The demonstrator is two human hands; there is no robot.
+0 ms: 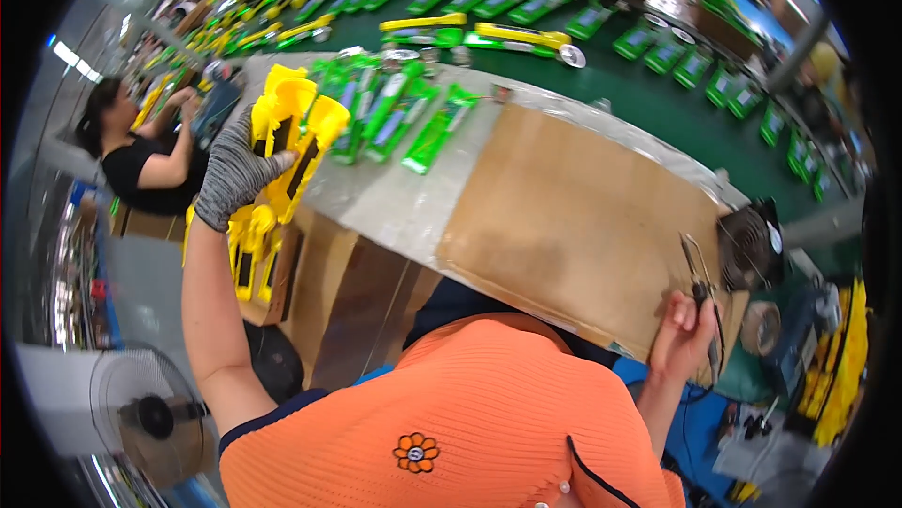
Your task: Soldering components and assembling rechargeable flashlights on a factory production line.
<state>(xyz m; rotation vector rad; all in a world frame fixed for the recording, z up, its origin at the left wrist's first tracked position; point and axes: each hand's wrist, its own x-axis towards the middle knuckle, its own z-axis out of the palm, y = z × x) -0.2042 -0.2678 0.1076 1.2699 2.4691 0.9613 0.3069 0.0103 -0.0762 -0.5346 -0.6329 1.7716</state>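
At the left edge of the worktable, my left hand (233, 170), in a grey striped glove, is closed around yellow plastic housings (321, 123) with black strips. More yellow housings (252, 250) lie in a cardboard box (285, 273) just below that hand. Beside it on the table are several green plastic pieces (434, 132). Over on the right, my bare right hand (684, 334) grips a soldering iron (699, 288), its thin metal end pointing away from me and its cord hanging down. A brown cardboard sheet (554, 212) lies flat between my hands.
Beyond the table a green conveyor (601, 85) carries rows of green and yellow pieces. A small black fan (750, 245) stands at the table's right end. At far left a person (141, 160) works; a larger fan (150, 414) stands at lower left.
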